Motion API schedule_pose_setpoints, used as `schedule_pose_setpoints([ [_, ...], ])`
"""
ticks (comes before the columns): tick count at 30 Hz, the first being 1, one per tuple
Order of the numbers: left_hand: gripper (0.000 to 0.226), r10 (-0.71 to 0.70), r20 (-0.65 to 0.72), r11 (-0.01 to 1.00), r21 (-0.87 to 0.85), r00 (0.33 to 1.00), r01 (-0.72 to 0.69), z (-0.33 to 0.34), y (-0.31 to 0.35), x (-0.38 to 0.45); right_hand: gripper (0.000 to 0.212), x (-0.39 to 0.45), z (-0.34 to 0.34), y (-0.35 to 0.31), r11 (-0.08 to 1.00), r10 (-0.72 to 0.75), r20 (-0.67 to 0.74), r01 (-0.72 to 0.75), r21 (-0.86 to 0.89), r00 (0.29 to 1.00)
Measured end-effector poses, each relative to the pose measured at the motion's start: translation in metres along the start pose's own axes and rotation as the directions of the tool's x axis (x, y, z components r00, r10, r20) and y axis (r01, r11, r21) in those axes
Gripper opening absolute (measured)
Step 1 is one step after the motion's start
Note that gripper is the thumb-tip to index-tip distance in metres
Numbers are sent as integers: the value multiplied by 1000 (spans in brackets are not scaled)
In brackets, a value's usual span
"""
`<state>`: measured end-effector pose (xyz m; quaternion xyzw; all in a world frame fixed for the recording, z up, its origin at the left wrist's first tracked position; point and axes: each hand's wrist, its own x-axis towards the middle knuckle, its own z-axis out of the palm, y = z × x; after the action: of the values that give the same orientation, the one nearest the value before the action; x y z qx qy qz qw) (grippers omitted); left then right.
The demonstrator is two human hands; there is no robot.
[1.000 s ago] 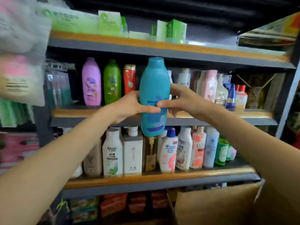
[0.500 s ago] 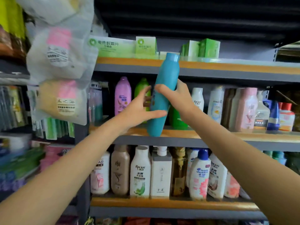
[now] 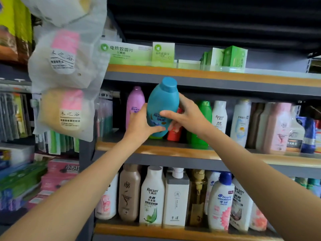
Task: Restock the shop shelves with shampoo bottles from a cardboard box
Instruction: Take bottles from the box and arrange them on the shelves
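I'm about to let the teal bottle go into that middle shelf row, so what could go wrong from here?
1. The teal plastic shampoo bottle leans toward the camera, held by left hand and right hand; released tilted, it may topple off the shelf edge.
2. The red bottle and lilac bottle stand close behind; pushing in could knock them over.
3. Its cap sits near the grey upper shelf's edge and might catch.

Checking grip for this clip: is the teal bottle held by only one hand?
No, the left hand and right hand both grip the teal bottle.
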<state>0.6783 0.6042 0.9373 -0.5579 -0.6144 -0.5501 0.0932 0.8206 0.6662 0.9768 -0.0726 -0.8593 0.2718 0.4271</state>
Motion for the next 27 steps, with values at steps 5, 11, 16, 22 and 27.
schedule_pose_setpoints([
  [5, 72, -113, 149, 979, 184, 982, 85, 3, -18, 8, 43, 12, 12, 19, 986, 165, 62, -163, -41, 984],
  [11, 65, -269, 203, 951, 210, 941, 227, 3, -36, 31, 40, 46, 34, 30, 933, 324, 9, -318, -168, 946],
  [16, 72, -348, 250, 922, 264, 904, 282, 7, -48, 47, 57, 57, 52, 47, 831, 462, -97, -469, -300, 881],
  [22, 70, -347, 187, 913, 293, 919, 285, 23, -54, 51, 53, 51, 52, 62, 809, 454, -119, -464, -361, 883],
  [27, 68, -371, 168, 894, 329, 913, 303, 33, -54, 55, 48, 48, 55, 69, 784, 463, -109, -464, -412, 880],
])
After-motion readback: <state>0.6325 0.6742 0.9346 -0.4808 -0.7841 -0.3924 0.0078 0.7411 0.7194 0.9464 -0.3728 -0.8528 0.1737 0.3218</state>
